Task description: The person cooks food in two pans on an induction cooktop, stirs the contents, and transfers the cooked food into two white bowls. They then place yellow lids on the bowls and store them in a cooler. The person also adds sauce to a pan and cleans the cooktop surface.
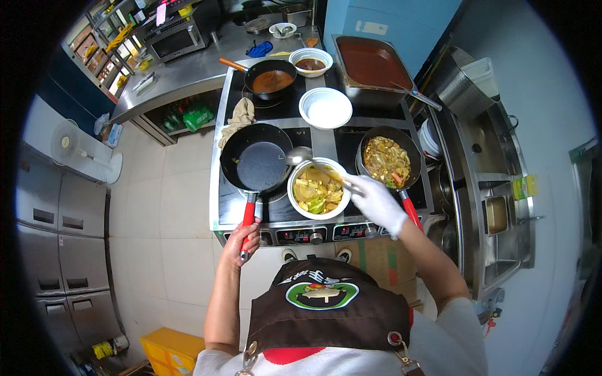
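My bare left hand [241, 242] is closed around the red handle of a black frying pan [261, 160], which holds only a little residue. In my white-gloved right hand [376, 199] is the handle of a metal ladle [299, 155]. The ladle's bowl hangs between the pan's right rim and a white bowl [291, 195] full of cooked cabbage and sliced food [317, 190]. Just right of that bowl, a second red-handled pan [416, 150] holds noodle-like food with cabbage and a piece of sausage [396, 177]. Part of the ladle's handle is hidden by my glove.
Behind stand an empty white bowl [325, 108], a pan of brown sauce [273, 81], a sauce bowl [310, 64] and a deep steel tray of red-brown liquid [374, 61]. A cloth [241, 117] lies at the cooktop's left edge. A steel sink [503, 254] stands right.
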`<state>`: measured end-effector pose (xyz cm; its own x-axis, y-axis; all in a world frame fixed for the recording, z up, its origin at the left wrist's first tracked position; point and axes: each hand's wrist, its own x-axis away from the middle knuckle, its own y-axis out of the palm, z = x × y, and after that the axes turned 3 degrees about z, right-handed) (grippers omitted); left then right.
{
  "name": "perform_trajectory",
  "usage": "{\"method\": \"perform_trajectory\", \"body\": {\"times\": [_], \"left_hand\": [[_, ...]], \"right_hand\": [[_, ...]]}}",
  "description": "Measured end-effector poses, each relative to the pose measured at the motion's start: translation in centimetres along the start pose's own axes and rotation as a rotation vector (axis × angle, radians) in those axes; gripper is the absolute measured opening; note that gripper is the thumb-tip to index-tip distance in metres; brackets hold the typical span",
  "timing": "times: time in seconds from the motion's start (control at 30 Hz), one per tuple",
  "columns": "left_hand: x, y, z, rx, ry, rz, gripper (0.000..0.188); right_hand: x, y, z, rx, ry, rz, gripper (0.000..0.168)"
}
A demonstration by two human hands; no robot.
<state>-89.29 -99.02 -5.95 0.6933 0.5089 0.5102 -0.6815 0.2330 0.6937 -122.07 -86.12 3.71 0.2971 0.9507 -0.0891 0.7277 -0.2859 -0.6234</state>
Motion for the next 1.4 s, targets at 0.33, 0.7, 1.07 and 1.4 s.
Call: {"method": "perform_trajectory", "body": {"times": [0.33, 0.7, 1.07, 1.4], "left_hand": [[-1.0, -5.0, -5.1, 0.155, -0.004, 0.125, 0.038], [-7.7, 9.2, -9.2, -0.355, 0.129, 0.184, 0.057], [6.4, 4.1, -20.0, -0.131, 0.278, 0.442, 0.059], [28.1, -6.3, -30.8, 0.259, 0.654, 1.085, 0.064]], "right_hand": [[-13.4, 11.5, -0.3, -0.032, 0.204, -0.512, 0.016], [-10.5, 5.2, 9.7, 0.473, 0.141, -0.316, 0.023], [1.6, 7.5, 1.6, 0.018, 0.28, -0.963, 0.024], [13.7, 30.5, -9.9, -0.146, -0.161, -1.402, 0.038]]}}
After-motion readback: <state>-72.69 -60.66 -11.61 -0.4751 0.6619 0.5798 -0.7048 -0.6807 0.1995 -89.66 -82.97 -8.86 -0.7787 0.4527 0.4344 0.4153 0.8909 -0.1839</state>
